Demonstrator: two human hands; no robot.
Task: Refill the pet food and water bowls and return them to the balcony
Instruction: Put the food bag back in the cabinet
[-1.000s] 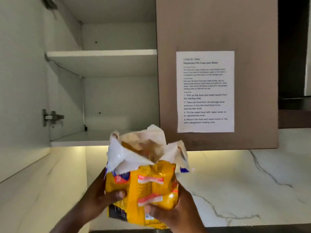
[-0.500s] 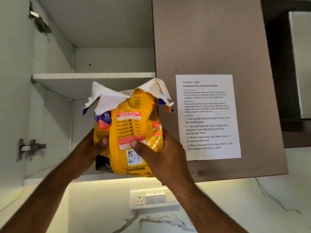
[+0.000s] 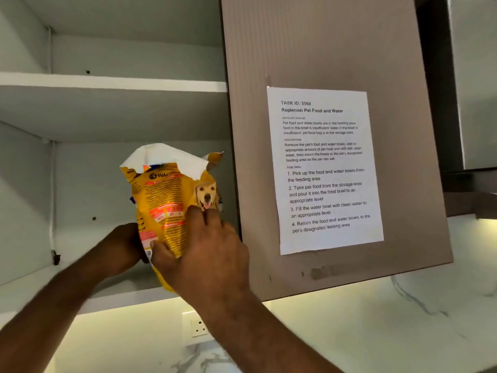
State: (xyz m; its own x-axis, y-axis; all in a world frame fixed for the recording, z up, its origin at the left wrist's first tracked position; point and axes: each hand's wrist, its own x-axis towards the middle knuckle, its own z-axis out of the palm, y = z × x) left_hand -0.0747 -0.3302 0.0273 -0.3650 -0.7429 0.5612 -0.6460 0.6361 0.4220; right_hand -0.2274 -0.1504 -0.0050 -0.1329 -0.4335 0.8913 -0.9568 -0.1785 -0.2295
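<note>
Since half a second ago, both hands have carried the yellow pet food bag (image 3: 166,211) further into the open wall cabinet, so it now sits lower against the back wall, at the level of the bottom shelf (image 3: 121,294).

Two bare forearms reach up from the bottom of the view. The right hand (image 3: 212,254) grasps the front and right side of the bag, its thumb laid across the lower front and its fingers (image 3: 197,219) curled up over the printed picture of a dog. The left hand (image 3: 122,249) holds the bag's left edge; its fingers are hidden behind the bag. The bag stands nearly upright, its torn top open and folded back to show a white lining. Whether its base already touches the shelf cannot be told, as the hands cover it.

Beyond the bag, a second white shelf (image 3: 113,84) crosses the cabinet higher up. To the right, a brown cabinet door (image 3: 322,49) carries a taped white instruction sheet (image 3: 325,170) headed "Replenish Pet Food and Water". Below the cabinet, a white wall socket (image 3: 198,327) sits on a lit, marbled wall.
</note>
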